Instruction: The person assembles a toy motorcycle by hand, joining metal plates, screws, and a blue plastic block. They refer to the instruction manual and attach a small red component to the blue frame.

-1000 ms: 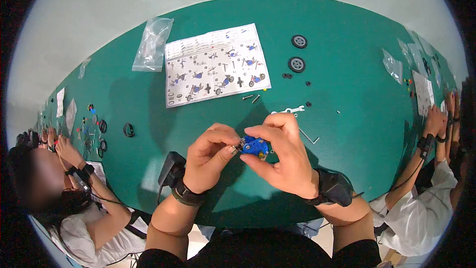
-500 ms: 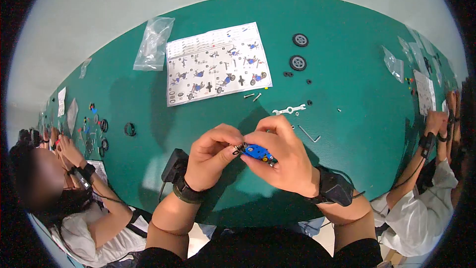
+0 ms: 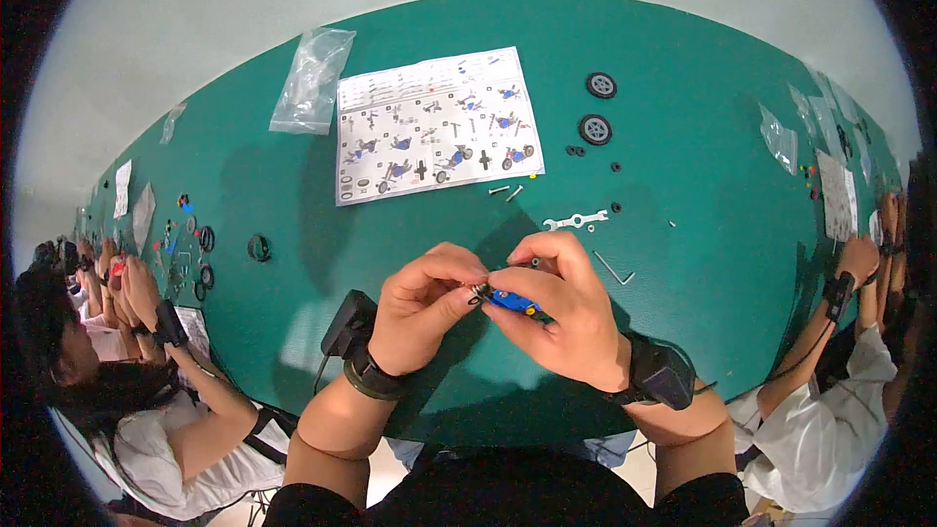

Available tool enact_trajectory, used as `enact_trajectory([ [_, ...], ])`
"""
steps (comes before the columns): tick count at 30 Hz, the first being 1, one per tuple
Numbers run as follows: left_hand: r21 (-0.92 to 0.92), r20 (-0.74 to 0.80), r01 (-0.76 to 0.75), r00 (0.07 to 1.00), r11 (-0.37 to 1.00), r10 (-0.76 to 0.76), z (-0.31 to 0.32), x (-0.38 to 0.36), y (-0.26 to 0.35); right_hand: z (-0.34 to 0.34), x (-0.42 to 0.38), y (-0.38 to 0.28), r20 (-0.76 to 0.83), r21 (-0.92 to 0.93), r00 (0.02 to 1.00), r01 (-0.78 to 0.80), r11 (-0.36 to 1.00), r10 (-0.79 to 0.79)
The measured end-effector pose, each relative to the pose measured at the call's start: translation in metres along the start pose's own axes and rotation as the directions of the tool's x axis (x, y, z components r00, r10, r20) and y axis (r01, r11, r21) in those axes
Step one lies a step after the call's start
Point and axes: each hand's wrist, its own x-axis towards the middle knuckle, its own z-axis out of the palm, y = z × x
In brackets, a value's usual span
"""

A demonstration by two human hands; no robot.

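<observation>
Between my two hands is a partly built blue toy motorcycle body [image 3: 511, 303] with a yellow piece at one end. My right hand [image 3: 571, 317] is closed around it, thumb and fingers hiding much of it. The thumb and forefinger of my left hand [image 3: 425, 304] pinch a small dark and silver part [image 3: 477, 294] at the body's left end; whether it is fastened on is hidden. Just beyond the fingers lie a flat metal wrench [image 3: 576, 222] and an L-shaped hex key [image 3: 614, 269]. Two screws [image 3: 513, 192] rest nearby.
An instruction sheet [image 3: 439, 181] lies ahead beside a clear plastic bag [image 3: 310, 88]. Two wheels [image 3: 594, 130] and several small black rings [image 3: 576, 151] are to the right. A black tire [image 3: 258, 248] sits left. People work at both sides.
The view has shifted slightly, so the table items appear a little further right. My fingers have moved slightly on the blue body, which shows less now. The person at left has shifted.
</observation>
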Motion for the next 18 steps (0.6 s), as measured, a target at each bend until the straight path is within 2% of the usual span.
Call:
enact_trajectory([
  [4, 0.027, 0.002, -0.007, 1.000, 1.000, 0.007, 0.0015, -0.0002, 0.0009, -0.0019, -0.0004, -0.0005, 0.026, -0.054, 1.000, 0.016, 0.998, -0.014],
  [18, 0.047, -0.017, 0.024, 1.000, 0.999, -0.023, 0.0013, -0.0009, 0.0009, -0.0023, 0.0010, 0.0011, 0.016, -0.050, 0.999, 0.045, 0.998, -0.044],
])
